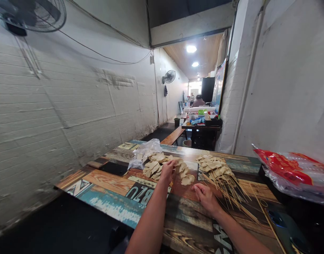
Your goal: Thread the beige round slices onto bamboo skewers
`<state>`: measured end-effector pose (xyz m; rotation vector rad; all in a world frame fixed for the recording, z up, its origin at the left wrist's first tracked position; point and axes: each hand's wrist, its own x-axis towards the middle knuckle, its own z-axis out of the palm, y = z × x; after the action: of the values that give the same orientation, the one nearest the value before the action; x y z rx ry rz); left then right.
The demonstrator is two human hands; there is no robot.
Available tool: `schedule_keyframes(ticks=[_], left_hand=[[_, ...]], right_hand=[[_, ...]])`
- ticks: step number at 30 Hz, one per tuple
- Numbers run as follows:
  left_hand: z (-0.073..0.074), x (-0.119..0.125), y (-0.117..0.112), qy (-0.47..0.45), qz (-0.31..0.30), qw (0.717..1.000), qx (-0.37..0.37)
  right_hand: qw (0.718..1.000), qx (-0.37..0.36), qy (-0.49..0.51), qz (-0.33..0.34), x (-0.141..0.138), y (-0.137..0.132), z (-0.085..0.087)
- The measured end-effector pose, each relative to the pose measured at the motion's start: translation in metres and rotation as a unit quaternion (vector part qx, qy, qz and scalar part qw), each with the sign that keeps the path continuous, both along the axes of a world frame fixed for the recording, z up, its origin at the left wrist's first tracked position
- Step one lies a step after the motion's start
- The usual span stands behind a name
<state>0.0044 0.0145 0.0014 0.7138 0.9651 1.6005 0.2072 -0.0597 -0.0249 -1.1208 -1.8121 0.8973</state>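
My right hand [206, 197] pinches the near end of a thin wooden skewer, its fingers closed. Along that skewer runs a row of flat, beige, soft-looking slices [187, 179], slanting up and away to the left. At the far end of the row, my left hand [167, 172] has its fingertips closed on a slice, though the fingers partly hide it. Loose slices [152, 169] lie in a pile left of my left hand. On the right rests a heap of filled skewers [214, 165], their bare sticks [230, 194] pointing toward me.
A crumpled clear plastic bag [148, 150] sits behind the loose slices, beside a flat black object [114, 168]. Red-and-clear plastic packaging [291, 167] and a phone [286, 225] are at the right of the patterned table [109, 201]. Beyond stand a bench [173, 135] and a cluttered table.
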Motion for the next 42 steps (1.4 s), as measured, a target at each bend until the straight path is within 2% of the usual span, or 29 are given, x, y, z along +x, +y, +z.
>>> schedule_keyframes(ticks=[3,6,11,16,21,24,26,28,32,37,42], left_hand=[[0.009,0.001,-0.005,-0.078,-0.07,0.994,-0.042],[0.014,0.006,-0.011,-0.115,-0.143,0.981,-0.06],[0.01,0.018,-0.014,-0.118,-0.132,0.984,-0.023],[0.011,0.017,-0.016,-0.114,-0.121,0.985,-0.044],[0.018,0.02,-0.021,-0.182,-0.134,0.972,-0.065],[0.016,0.033,-0.026,-0.191,-0.185,0.96,-0.091],[0.013,0.047,-0.031,-0.175,-0.242,0.949,-0.103],[0.007,0.06,-0.035,-0.149,-0.273,0.944,-0.105],[-0.003,0.076,-0.037,-0.126,-0.241,0.956,-0.106],[-0.011,0.08,-0.036,-0.125,-0.215,0.962,-0.11],[-0.011,0.084,-0.041,-0.121,-0.246,0.958,-0.089]], right_hand=[[1.0,-0.011,0.017,-0.002,-0.001,0.001,-0.002],[0.999,-0.015,0.034,-0.002,-0.002,0.001,-0.003],[0.999,-0.017,0.047,0.006,-0.003,-0.001,0.0],[0.999,-0.011,0.046,0.007,-0.003,-0.002,-0.001],[0.998,0.003,0.061,-0.024,-0.005,0.0,-0.002],[0.995,0.007,0.085,-0.049,-0.007,0.0,0.0],[0.994,0.011,0.09,-0.062,-0.009,0.001,0.001],[0.993,0.02,0.087,-0.08,-0.01,0.002,0.001],[0.99,0.029,0.084,-0.11,-0.012,0.004,-0.001],[0.989,0.02,0.081,-0.125,-0.014,0.005,-0.005],[0.984,0.029,0.091,-0.148,-0.013,0.008,-0.005]])
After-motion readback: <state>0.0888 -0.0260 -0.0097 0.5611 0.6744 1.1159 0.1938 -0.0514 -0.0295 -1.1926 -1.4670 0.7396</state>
